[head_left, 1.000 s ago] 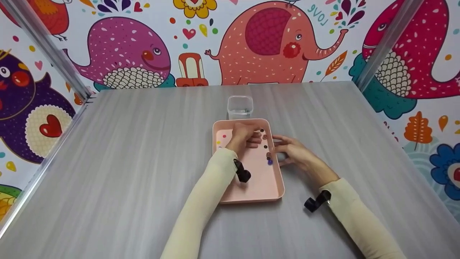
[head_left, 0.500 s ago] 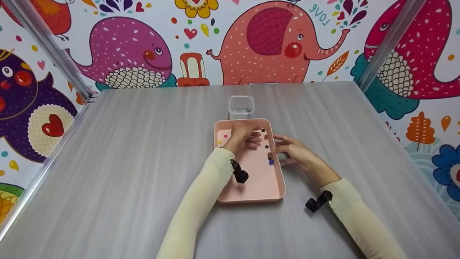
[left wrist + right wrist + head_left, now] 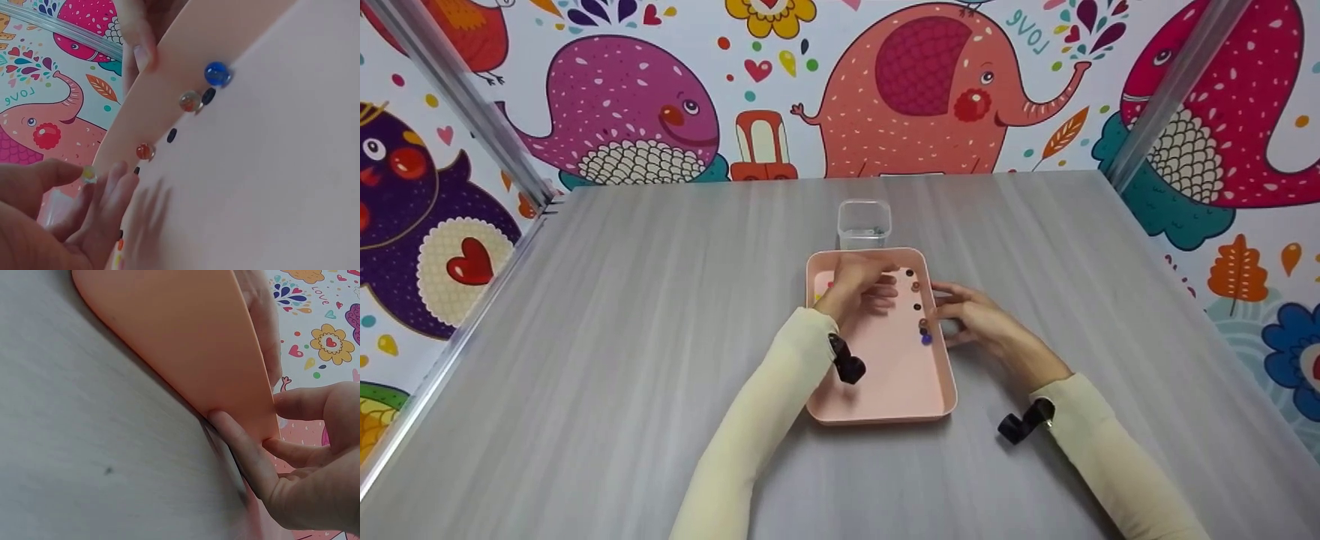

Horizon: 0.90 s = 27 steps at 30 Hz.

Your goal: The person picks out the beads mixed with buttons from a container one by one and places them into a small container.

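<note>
Inside the far end of a pink tray (image 3: 896, 375), my left hand (image 3: 861, 283) pinches a small clear marble with yellow in it (image 3: 89, 174) between thumb and fingertip, its other fingers extended. Along the tray's right wall lie a blue marble (image 3: 217, 73), a clear and orange marble (image 3: 190, 102), an orange marble (image 3: 144, 151) and several small black discs (image 3: 172, 135). From outside, my right hand (image 3: 979, 319) rests spread fingertips against that same wall and its rim; the thumb (image 3: 239, 444) lies low on the outer side.
Just beyond the tray's far edge stands a clear plastic box (image 3: 864, 223) with small things at its bottom. Pink and yellow pieces (image 3: 819, 296) lie at the tray's left side, partly behind the left hand. Patterned walls border the grey table (image 3: 660, 315).
My left hand and forearm have shifted a little to the left within the tray. The right hand stays at the tray's right wall.
</note>
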{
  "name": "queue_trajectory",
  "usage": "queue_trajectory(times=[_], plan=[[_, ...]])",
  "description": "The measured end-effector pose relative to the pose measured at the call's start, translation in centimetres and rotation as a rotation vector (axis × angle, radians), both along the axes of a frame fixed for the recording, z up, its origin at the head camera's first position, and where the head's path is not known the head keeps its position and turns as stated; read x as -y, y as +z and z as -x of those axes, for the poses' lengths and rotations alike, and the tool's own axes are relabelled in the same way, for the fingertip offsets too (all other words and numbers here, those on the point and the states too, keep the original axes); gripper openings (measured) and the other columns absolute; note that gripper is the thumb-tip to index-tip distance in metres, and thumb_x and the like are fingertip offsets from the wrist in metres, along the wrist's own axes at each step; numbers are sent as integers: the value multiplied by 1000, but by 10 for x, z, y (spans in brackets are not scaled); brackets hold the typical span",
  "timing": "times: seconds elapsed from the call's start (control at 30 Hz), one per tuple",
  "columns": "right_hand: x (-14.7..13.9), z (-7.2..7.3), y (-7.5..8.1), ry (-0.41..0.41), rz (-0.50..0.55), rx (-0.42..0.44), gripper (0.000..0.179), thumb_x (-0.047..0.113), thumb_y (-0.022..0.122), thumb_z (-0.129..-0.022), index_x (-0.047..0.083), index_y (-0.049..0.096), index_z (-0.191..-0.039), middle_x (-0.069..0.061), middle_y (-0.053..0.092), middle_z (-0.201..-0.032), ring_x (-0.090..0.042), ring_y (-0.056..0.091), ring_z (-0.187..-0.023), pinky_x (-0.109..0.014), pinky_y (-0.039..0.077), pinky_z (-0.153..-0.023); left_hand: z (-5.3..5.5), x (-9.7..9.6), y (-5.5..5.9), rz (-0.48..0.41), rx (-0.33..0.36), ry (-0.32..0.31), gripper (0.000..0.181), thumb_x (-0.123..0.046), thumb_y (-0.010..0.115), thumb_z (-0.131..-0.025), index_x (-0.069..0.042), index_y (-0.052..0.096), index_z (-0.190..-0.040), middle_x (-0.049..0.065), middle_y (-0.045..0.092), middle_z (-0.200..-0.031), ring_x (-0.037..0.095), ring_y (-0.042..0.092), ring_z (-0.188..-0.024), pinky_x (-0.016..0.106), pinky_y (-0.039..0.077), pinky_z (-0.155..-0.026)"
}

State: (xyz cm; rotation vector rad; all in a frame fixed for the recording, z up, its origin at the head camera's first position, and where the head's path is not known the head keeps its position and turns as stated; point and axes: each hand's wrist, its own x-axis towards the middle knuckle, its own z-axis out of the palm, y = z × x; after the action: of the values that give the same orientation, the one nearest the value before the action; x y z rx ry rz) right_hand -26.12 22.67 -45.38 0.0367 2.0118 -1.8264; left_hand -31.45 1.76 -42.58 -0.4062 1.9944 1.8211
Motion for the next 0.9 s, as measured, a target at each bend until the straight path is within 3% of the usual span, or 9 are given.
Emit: queue_trajectory(times=[0.17,0.27,0.57,0.73,0.9], plan=[[-1,-1,-1,3,5,-2,68,3,57,-106,-1,33,-170,-32,48,-162,-16,74,-105,-38,69,-80,0,5,-1,-2,-14,-20,32,-15,64,-108,5,76,-129,9,74,-89,17,71,-62,32,68,-62],[-1,0,-2,6,-11,-2,68,2,57,-105,0,34,-170,-31,49,-162,-15,74,-105,-38,69,-80,-2,7,-2,8,-41,-9,30,-13,64,-107,6,77,-127,13,78,-95,17,71,-60,31,67,-58],[0,-1,0,14,-31,-14,70,4,57,-105,0,32,-171,-31,50,-161,-16,72,-108,-38,69,-80,-5,9,-2,40,-86,9,23,-15,71,-105,6,76,-114,14,77,-84,18,70,-55,32,65,-52],[0,-1,0,11,-28,-15,70,4,57,-106,0,32,-171,-30,47,-164,-16,71,-111,-38,69,-79,-6,12,-2,30,-131,-8,24,-18,70,-106,3,75,-116,20,81,-100,19,72,-58,34,67,-55],[1,-1,0,11,-23,-11,70,4,57,-106,0,31,-171,-31,45,-165,-17,71,-110,-37,69,-78,-6,17,-1,-3,-124,-58,33,-20,65,-109,6,73,-128,24,80,-117,18,72,-63,32,67,-58]])
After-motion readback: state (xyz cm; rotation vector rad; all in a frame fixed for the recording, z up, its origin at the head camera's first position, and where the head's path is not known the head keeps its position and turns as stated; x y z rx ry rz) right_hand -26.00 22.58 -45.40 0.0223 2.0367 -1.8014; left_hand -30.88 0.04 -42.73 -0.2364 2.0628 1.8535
